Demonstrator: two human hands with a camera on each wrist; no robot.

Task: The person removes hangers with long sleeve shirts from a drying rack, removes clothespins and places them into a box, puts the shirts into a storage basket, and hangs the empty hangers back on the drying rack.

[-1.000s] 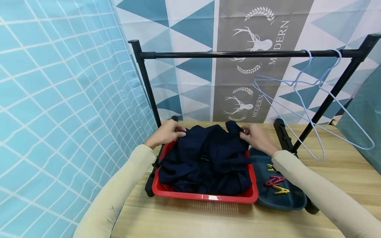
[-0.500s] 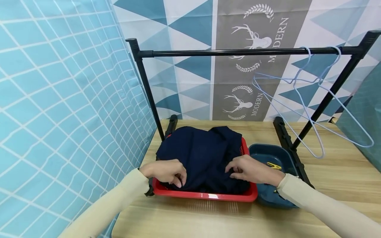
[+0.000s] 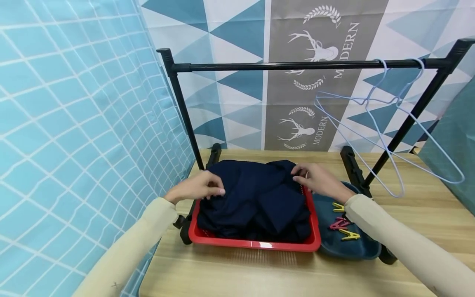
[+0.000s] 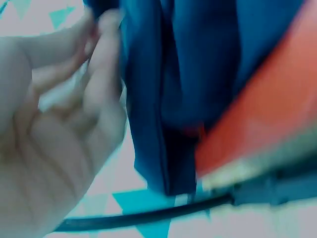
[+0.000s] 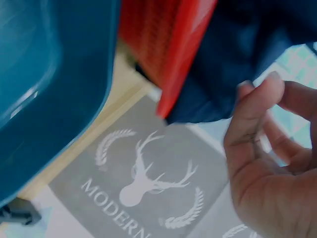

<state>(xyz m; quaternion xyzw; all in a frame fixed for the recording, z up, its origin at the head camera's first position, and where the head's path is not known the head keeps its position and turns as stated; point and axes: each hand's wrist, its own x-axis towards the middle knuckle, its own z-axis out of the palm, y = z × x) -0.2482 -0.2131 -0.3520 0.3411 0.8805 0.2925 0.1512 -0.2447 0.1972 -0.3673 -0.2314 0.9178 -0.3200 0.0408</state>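
A heap of dark navy cloth (image 3: 252,198), likely a garment, fills a red plastic basket (image 3: 256,245), with a squarish flap lying on top towards the right. My left hand (image 3: 196,187) hovers at the heap's left side, fingers loosely bent and thumb apart from them. Beside the back right corner is my right hand (image 3: 319,179), its thumb and forefinger tips close to the cloth's edge. In the right wrist view, those fingertips overlap the border of the navy cloth (image 5: 213,84). The left wrist view is blurred, with fingertips right beside hanging cloth (image 4: 163,99).
A black rack (image 3: 259,67) stands over the basket, with light blue hangers (image 3: 371,99) on its right end. A dark blue tray (image 3: 349,251) holds yellow and pink clothespins (image 3: 339,224) at the right. A tiled blue curtain (image 3: 74,123) borders the left.
Both hands first came forward over the basket, laying the cloth's front part smooth, then moved back and outward. The cloth now shows a folded flap on top.
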